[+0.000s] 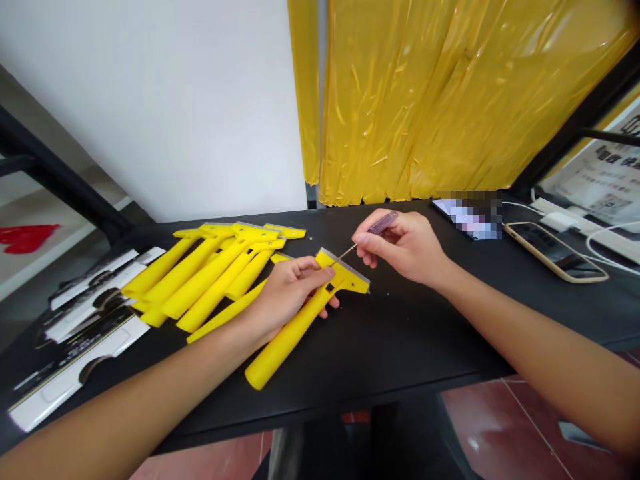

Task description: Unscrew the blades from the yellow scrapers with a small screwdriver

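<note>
A yellow scraper (290,339) with a wide head and a metal edge lies slanted above the black table, its handle toward me. My left hand (290,293) is closed on its head, thumb on top and fingertips showing beneath. Closed around the dark, see-through handle of a screwdriver (383,223) is my right hand (405,247). The screwdriver's thin shaft points down-left to the scraper's head beside my left thumb; the tip's exact contact is too small to tell. Several more yellow scrapers (200,277) lie piled just left of my left hand.
Black-and-white packages (85,373) are stacked on the table (400,353) at the left. At the right are a lit phone (465,217), another phone (555,250) in a tan case, and a white power strip (610,233) with cables. Behind stand a white panel (200,100) and yellow sheeting (410,100).
</note>
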A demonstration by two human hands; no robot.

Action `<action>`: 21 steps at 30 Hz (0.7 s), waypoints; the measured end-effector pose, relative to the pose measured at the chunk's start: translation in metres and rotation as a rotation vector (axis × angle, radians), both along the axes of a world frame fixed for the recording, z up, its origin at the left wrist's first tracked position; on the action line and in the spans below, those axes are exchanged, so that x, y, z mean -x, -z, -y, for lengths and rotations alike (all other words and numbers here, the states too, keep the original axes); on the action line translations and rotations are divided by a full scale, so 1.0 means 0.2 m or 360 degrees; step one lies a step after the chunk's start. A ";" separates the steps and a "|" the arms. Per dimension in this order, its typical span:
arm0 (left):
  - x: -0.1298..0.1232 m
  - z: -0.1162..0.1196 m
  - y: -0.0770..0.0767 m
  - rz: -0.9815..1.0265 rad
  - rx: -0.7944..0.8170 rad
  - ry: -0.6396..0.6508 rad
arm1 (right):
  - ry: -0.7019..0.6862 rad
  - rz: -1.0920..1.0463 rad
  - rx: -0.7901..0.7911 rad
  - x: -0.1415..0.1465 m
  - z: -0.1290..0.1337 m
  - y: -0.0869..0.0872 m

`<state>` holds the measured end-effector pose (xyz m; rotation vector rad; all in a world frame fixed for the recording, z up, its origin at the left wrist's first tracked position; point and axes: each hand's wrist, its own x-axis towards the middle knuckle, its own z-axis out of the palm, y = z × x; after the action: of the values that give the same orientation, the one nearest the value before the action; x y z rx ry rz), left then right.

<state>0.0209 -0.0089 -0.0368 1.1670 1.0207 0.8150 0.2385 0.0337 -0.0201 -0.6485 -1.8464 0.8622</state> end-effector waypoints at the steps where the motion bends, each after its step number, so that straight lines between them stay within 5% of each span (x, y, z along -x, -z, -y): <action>1: 0.00 0.00 0.00 0.0003 0.0005 -0.0006 | 0.0020 0.0042 -0.0051 0.00 0.01 -0.01; 9: -0.02 0.01 0.01 -0.0049 -0.0070 -0.0084 | 0.0347 0.0473 -0.0688 -0.01 0.05 -0.04; 17: -0.04 0.02 0.02 -0.0148 -0.0131 -0.0131 | 0.0394 0.0405 -0.0865 0.04 0.07 -0.01; 21: -0.04 0.02 0.02 -0.0183 -0.0128 -0.0131 | 0.0530 0.0323 -0.0748 0.07 0.08 0.00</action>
<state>0.0281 -0.0124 -0.0412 1.2590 1.1456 0.8684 0.2250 0.0168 -0.0194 -0.7288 -1.9528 0.1371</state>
